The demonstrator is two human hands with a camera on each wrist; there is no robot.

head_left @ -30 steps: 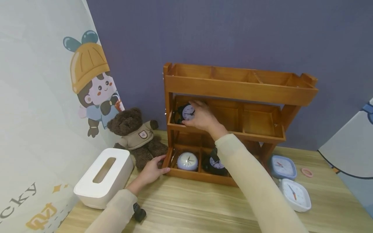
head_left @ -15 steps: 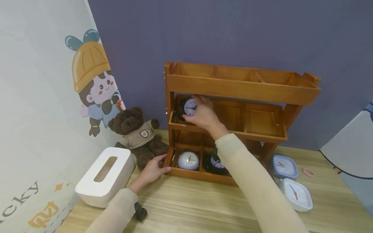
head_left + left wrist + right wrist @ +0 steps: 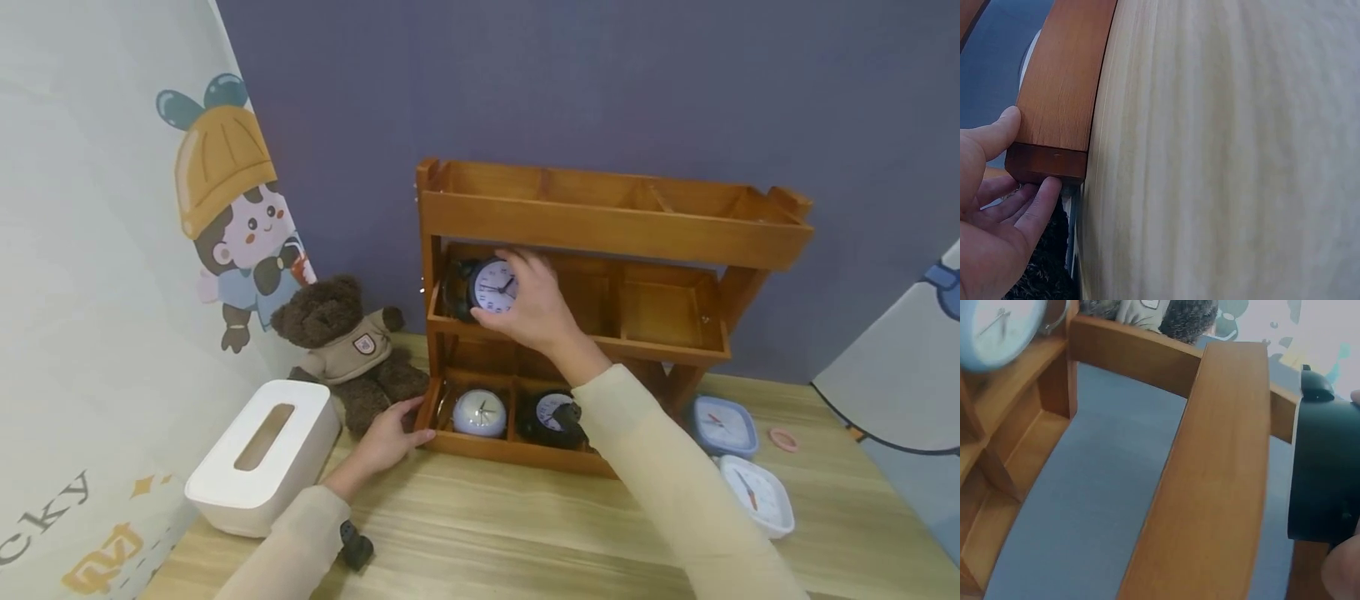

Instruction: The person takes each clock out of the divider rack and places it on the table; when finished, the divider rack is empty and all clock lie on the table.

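In the head view my right hand (image 3: 536, 307) grips a black alarm clock (image 3: 493, 287) by its rim, thumb below and fingers above. The clock is at the left compartment of the middle tier of a wooden shelf (image 3: 615, 229); its pale dial faces me. The right wrist view shows the clock's dark side (image 3: 1324, 470) at the right edge. My left hand (image 3: 384, 440) holds the shelf's lower left corner between thumb and fingers, as the left wrist view shows at the wooden end (image 3: 1050, 164). On the bottom tier sit a lilac clock (image 3: 480, 413) and another black clock (image 3: 553, 412), partly hidden.
A brown teddy bear (image 3: 348, 346) sits left of the shelf, behind a white tissue box (image 3: 217, 492). On the table's right lie a blue clock (image 3: 723, 425), a white clock (image 3: 759, 496) and a pink ring (image 3: 783, 439). A dark wall stands behind.
The black clock in my right hand has shifted slightly right and toward me, and more of its dial shows. My left hand stays on the shelf's corner.
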